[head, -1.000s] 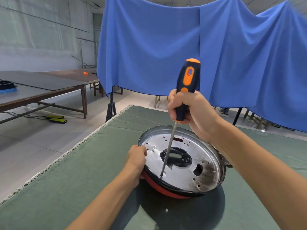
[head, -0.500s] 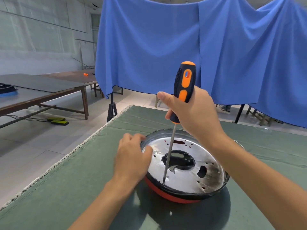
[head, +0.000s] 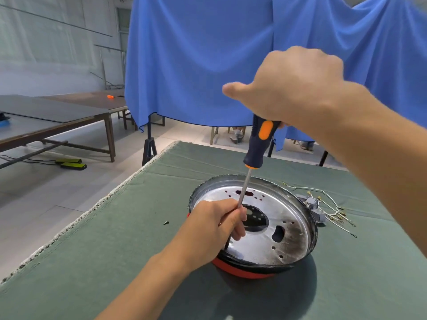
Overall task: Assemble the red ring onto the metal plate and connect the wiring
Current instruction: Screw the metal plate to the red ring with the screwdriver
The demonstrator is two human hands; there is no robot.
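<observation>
i see my right hand (head: 298, 86) raised high, its grip wrapped over the top of the screwdriver (head: 260, 144), which stands near upright. my left hand (head: 215, 229) pinches the shaft low over the metal plate (head: 272, 227). the plate sits on the red ring (head: 240, 271) on the green worktop (head: 115, 239); wiring (head: 332, 209) lies just beside its right rim. a blue cloth (head: 196, 54) hangs behind.

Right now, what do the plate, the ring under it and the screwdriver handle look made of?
Plate: shiny bare metal, mirror glare, dark scorch near one edge. Ring: smooth matte red, probably plastic. Screwdriver handle: dark blue with orange inserts, looks like moulded plastic or rubber.
</observation>
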